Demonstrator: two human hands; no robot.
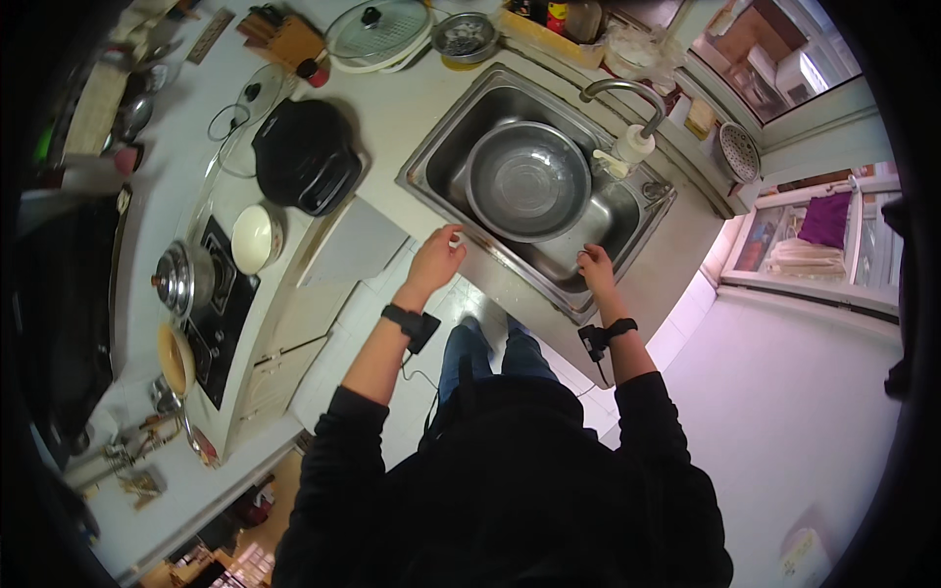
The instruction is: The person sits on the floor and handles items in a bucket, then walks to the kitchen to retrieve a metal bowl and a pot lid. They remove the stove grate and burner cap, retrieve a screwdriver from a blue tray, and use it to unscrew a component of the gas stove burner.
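Note:
A wide round metal basin (529,181) sits in the stainless steel sink (431,162), with what looks like clear water in it. At the counter's front edge, left of the basin, my left hand (438,261) hovers with loosely bent fingers apart, holding nothing visible. My right hand (596,269) hangs over the front right part of the sink, beside the basin. Its fingers are half curled but apart, and nothing shows in them. Neither hand touches the basin. The curved faucet (627,86) rises behind the sink.
Left of the sink stands a black electric appliance (307,155). Further left are a cream bowl (257,239), a lidded metal pot (184,278) and a gas stove (208,358). A glass-lidded pan (380,34), a knife block (284,37) and a strainer (465,37) stand at the back.

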